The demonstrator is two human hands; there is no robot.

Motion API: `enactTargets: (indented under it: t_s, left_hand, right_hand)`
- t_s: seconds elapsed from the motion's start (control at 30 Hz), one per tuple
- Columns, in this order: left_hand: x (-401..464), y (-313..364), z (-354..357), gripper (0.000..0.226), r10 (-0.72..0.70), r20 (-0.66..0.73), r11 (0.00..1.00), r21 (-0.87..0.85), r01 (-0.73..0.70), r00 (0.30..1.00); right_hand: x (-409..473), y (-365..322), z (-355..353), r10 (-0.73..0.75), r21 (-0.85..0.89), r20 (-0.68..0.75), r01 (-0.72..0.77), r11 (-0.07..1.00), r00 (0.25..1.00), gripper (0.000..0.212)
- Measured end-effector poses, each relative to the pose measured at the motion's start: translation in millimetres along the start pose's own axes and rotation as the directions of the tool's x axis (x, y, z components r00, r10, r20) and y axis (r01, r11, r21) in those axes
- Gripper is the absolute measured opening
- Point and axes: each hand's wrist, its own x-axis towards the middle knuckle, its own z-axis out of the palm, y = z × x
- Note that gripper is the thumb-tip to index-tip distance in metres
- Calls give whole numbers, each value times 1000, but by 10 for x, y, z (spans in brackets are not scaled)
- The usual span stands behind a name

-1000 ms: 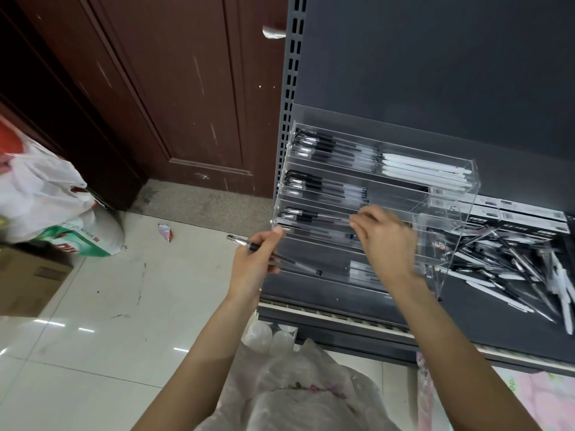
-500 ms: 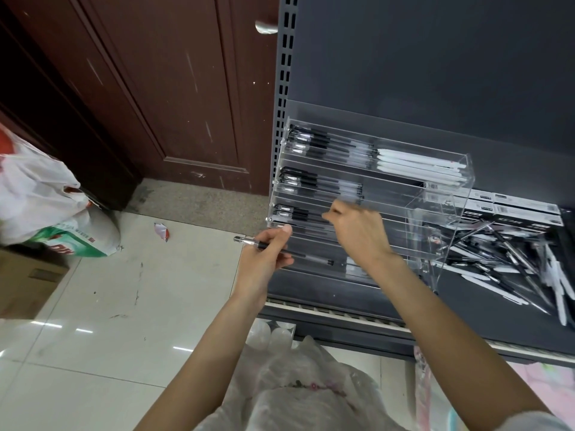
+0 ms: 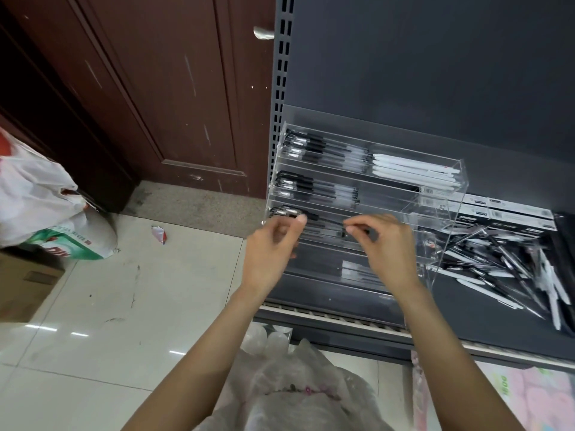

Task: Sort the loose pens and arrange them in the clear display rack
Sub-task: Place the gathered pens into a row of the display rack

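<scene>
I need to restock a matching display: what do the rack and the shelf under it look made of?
The clear display rack looks like glossy acrylic or similar clear plastic: pens show through its walls and the edges catch light. The shelf looks like matte dark grey painted metal, going by the slotted upright beside it, though that is a guess.

Very little writing is showing clearly enough to read. A green and white bag [image 3: 74, 245] on the floor at the left is displaying large red letters that look like "DI", with the remainder cut off by a cardboard box [image 3: 21, 284], and a line of smaller print above them is staying too blurred to make out. The flat black and white boxes [image 3: 510, 217] lying on the shelf behind the clear display rack [image 3: 441, 194] are carrying printed labels, but their characters are appearing too small to read.
</scene>
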Motion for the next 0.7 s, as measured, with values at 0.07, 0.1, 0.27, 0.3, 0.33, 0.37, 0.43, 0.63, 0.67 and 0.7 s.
enactTargets:
  t_s: [0.07,0.1,0.27,0.3,0.33,0.37,0.43,0.63,0.67,0.7]
  left_hand:
    - [-7,-176,-157,17,254,-77,914,346,-213,964]
    - [-1,-254,-224,13,377,-89,828,478,-292,922]
    - [134,-452,-319,30,595,76,493,752,-438,800]
    - [145,-446,-302,32,581,105,467,769,-436,807]
    - [148,-440,-279,34,566,129,436,791,-429,814]
    - [145,-433,-256,35,553,151,398,816,-419,819]
    - [146,-431,-223,34,527,182,325,860,-394,830]
    - [178,-441,-238,40,519,181,312,870,-382,836]
    - [172,-425,-250,41,529,178,319,865,-388,830]
    - [163,-401,-262,42,544,174,327,857,-399,821]
  right_hand:
    - [31,136,64,34,-43,23,-33,999,999,13]
    - [41,161,111,46,-58,56,-43,997,997,13]
    - [115,100,295,74,-88,199,-58,994,977,12]
    - [130,92,307,78,-96,223,-58,994,972,13]
    - [138,88,313,81,-102,246,-57,993,966,14]
    - [141,84,315,81,-104,261,-55,993,962,15]
    - [138,86,316,79,-96,268,-55,994,960,15]
    - [31,10,268,96,-117,193,-74,990,976,18]
    - [2,-19,235,94,-102,159,-78,992,983,18]
    - [-31,-51,190,95,-67,115,-88,994,989,18]
